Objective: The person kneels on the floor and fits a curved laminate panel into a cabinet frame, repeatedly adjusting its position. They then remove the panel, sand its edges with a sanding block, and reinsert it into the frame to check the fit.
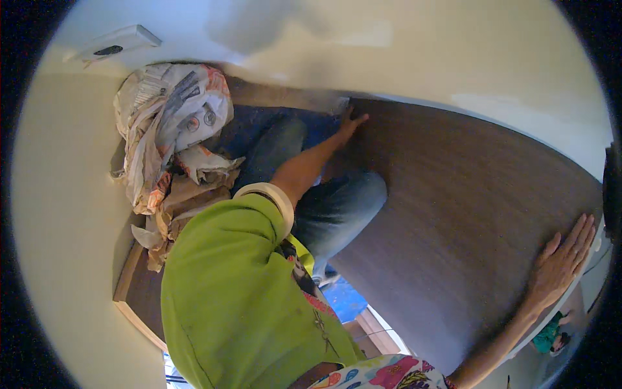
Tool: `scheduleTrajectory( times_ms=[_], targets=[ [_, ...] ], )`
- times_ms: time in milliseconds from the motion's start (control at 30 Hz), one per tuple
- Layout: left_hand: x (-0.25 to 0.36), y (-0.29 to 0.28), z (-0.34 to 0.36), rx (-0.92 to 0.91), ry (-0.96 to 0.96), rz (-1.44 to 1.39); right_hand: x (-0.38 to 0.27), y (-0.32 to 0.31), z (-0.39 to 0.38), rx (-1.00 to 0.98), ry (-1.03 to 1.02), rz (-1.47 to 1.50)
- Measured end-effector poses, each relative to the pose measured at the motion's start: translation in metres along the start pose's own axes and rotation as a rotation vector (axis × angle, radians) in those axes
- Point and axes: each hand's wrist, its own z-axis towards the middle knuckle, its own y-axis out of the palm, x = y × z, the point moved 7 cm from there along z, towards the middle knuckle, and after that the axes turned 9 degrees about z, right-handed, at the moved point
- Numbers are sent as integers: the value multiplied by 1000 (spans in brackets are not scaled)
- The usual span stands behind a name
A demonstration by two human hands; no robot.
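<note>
A large dark brown wood-look board stretches from the middle to the right, its far edge against the pale wall. My left hand reaches to the board's far left corner, with fingers apart and touching near the edge. My right hand lies flat on the board's right end, its fingers stretched out. Neither hand is wrapped round anything I can see. My bent knee in jeans is beside the board's left edge and hides part of it.
Crumpled paper sacks are heaped against the wall at the left. A white wall fitting with a dark opening is above them. Blue sheeting shows below. A wood-edged brown panel is at lower left. Another person in green is far at lower right.
</note>
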Motion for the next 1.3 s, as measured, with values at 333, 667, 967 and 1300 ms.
scheduleTrajectory(
  times_ms=[333,667,967,1300],
  targets=[
    [17,-25,1,-41,-21,-14,-1,8,2,18,-8,65],
    [31,-2,-16,-225,-170,-142,3,7,-11,-69,26,17],
    [35,2,25,406,563,630,-26,-19,51,-98,108,40],
    [434,132,-268,-147,1603,245,-2,-7,3,-63,162,141]
  ],
)
